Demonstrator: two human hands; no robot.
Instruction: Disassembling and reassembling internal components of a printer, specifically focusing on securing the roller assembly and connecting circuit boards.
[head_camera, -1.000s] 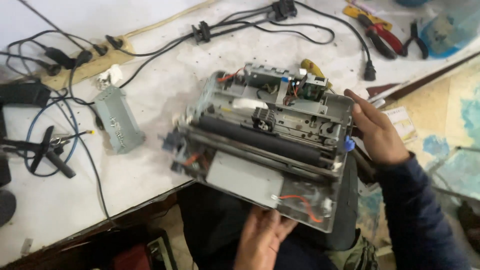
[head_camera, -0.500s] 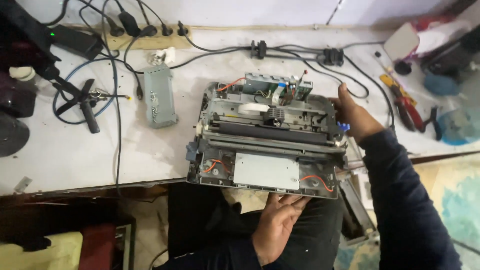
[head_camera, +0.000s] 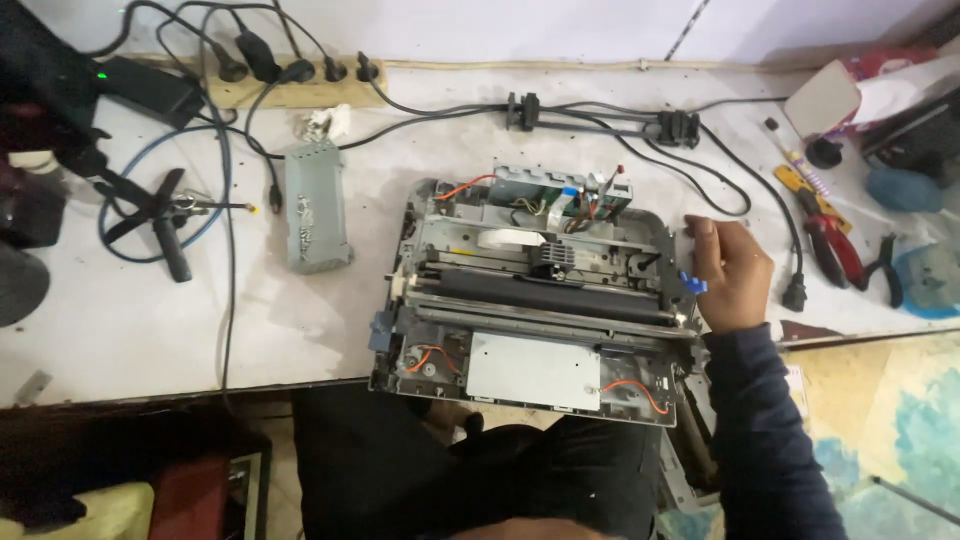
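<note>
The opened printer chassis (head_camera: 535, 300) lies coverless, roller and wiring exposed — right hand (head_camera: 730, 275) grips its side; left hand unseen.

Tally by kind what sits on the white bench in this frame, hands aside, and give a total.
Opened printer chassis, right hand on its side: 1
Grey rectangular module: 1
Power strip: 1
Black power adapter: 1
Red-handled pliers: 1
Black-handled pliers: 1
Total: 6
</note>
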